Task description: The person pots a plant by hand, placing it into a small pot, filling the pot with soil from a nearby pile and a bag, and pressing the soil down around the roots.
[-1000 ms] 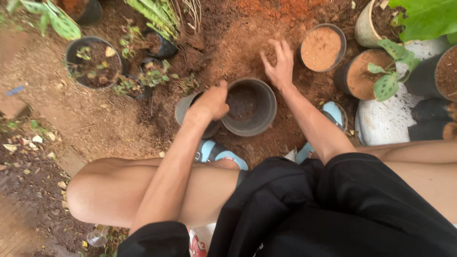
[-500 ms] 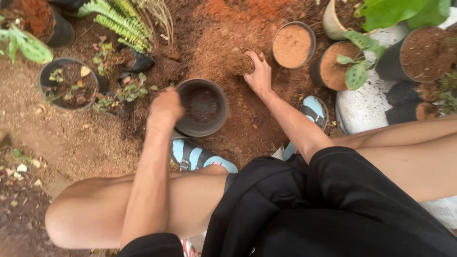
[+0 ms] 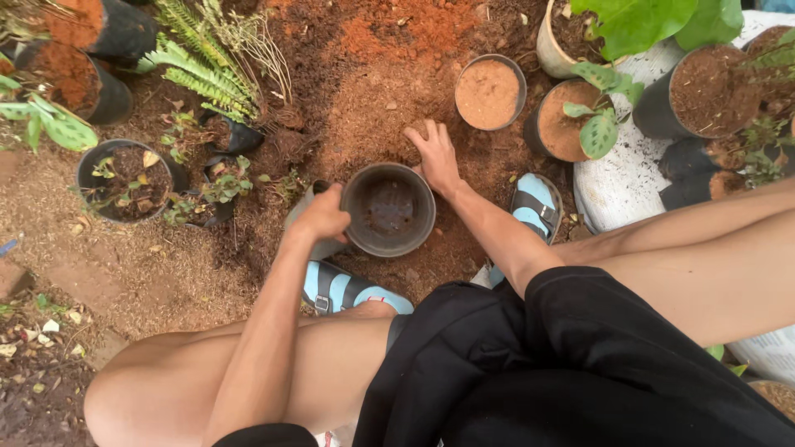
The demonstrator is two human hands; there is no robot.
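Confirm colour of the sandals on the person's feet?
Light blue sandals with dark straps; the head view shows the left one best.

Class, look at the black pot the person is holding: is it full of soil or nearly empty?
Nearly empty. The black pot, gripped at its rim by the left hand, shows bare inner walls and only a thin dark layer at its base.

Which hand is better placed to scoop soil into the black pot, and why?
Probably the right hand: it lies open on the loose soil pile beside the black pot, while the left hand grips the pot's rim.
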